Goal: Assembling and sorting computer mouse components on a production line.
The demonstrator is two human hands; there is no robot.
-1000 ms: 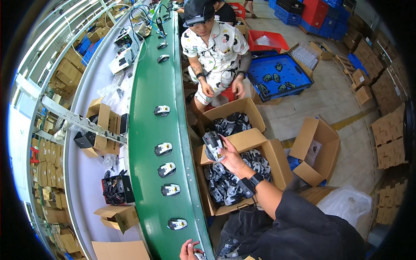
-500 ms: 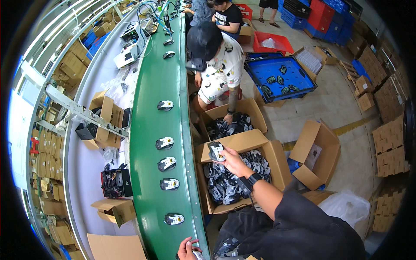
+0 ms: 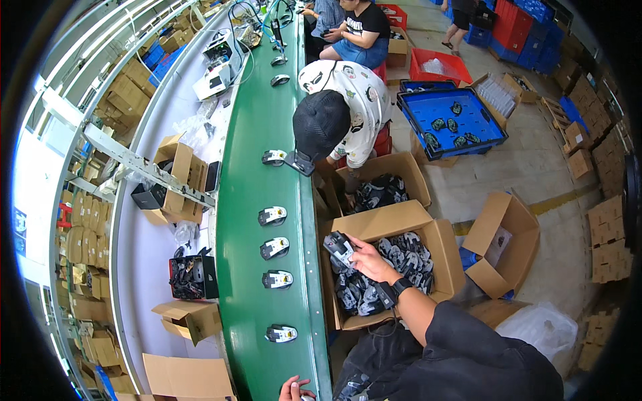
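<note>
Mid-frame, my right grip (image 3: 372, 262) clasps a grey-and-black mouse-shaped shell (image 3: 338, 248), probably light, stiff and slick, best taken by its sides; at bottom centre, my left grip (image 3: 293, 389) I can't read.

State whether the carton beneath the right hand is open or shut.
Open: the carton is uncovered on top, and piled parts show inside.

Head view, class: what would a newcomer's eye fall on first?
Probably the green belt running up left of centre, mouse-shaped pieces spaced along it. Right of it, the right hand holds a similar piece over a cardboard box. Farther off, upper right, a blue tray stands out.
</note>
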